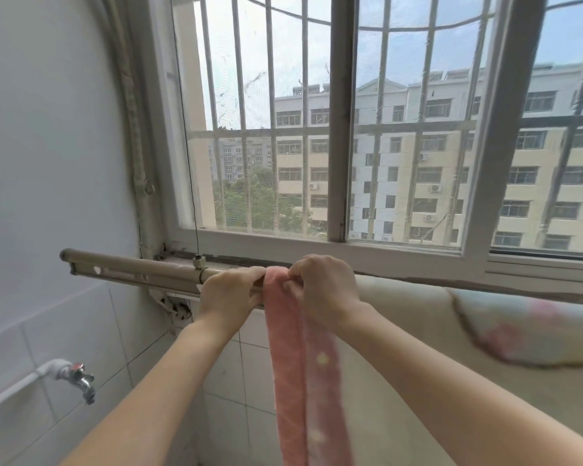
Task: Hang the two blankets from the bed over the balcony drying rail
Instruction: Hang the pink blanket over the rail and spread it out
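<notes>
A beige drying rail (pixel 132 269) runs level below the window sill, hung from a thin cable. Over it hangs a pink blanket (pixel 293 381), bunched into a narrow strip with pale dots that drops out of the frame's bottom. My left hand (pixel 231 294) pinches the pink blanket's left edge at the rail. My right hand (pixel 323 287) pinches its top fold just to the right. A second blanket (pixel 485 334), cream with pink and light blue patches, is draped over the rail to the right, behind my right forearm.
A barred window (pixel 337 129) fills the wall right behind the rail. A white wall with tiles stands at the left, with a metal tap (pixel 81 381) on a white pipe sticking out low down. A wrapped pipe (pixel 138 156) runs down the corner.
</notes>
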`<state>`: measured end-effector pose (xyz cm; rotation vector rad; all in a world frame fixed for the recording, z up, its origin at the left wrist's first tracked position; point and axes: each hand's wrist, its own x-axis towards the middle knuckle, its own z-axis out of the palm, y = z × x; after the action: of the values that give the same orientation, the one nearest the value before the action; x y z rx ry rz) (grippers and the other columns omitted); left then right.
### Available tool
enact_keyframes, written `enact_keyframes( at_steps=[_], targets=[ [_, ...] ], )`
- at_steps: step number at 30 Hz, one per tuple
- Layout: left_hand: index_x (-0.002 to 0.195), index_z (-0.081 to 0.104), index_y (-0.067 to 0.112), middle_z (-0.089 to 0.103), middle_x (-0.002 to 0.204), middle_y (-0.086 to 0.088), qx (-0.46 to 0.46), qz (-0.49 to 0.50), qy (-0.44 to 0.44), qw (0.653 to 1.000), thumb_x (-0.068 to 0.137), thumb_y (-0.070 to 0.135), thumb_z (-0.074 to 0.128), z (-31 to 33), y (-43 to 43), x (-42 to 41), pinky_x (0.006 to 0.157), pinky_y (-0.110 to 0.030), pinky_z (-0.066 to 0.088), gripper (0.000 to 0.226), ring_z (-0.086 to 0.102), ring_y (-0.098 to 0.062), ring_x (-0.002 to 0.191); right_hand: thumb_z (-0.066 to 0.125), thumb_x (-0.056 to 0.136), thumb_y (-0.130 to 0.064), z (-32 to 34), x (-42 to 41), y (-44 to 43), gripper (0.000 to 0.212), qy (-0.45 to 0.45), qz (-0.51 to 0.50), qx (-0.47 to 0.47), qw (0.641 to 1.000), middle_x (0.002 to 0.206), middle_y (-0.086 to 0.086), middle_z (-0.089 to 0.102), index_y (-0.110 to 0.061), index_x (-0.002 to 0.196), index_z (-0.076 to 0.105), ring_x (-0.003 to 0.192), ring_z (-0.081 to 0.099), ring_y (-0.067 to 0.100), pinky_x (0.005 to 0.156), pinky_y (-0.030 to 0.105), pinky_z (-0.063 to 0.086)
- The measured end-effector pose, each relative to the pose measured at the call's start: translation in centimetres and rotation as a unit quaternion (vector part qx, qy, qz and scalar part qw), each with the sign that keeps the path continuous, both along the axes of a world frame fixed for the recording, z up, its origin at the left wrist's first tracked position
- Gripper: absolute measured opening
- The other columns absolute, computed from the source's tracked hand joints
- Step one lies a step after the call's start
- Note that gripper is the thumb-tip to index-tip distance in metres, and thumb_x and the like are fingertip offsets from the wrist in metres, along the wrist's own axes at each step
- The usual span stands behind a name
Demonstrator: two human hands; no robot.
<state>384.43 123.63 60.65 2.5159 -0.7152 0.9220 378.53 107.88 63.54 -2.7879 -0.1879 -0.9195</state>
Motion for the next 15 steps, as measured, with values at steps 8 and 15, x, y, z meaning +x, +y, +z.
enact_keyframes(
  at_steps=[8, 15],
  targets=[
    [0.103, 0.065, 0.026, 0.061, 0.120, 0.012, 0.012, 0.001, 0.054, 0.998, 0.077, 0.024, 0.070, 1.2, 2.0, 0.4, 0.080, -0.030, 0.046, 0.027, 0.059, -0.017, 0.108, 0.058, 0.083, -0.046, 0.1, -0.2, -0.3, 0.026, 0.021, 0.019, -0.004, 1.000, 0.096, -0.002, 0.066, -0.023, 0.091, 0.066, 0.094, 0.060, 0.023, 0.068, 0.029, 0.039],
    [0.108, 0.062, 0.023, 0.063, 0.111, 0.007, 0.042, 0.054, 0.054, 0.996, 0.080, 0.027, 0.068, 1.0, 2.3, 1.1, 0.080, -0.031, 0.044, 0.029, 0.056, -0.018, 0.105, 0.061, 0.077, -0.054, 0.0, -2.1, -2.1, 0.029, 0.050, 0.004, -0.028, 0.998, 0.095, -0.005, 0.058, -0.030, 0.091, 0.057, 0.093, 0.057, 0.020, 0.068, 0.029, 0.034]
  ],
)
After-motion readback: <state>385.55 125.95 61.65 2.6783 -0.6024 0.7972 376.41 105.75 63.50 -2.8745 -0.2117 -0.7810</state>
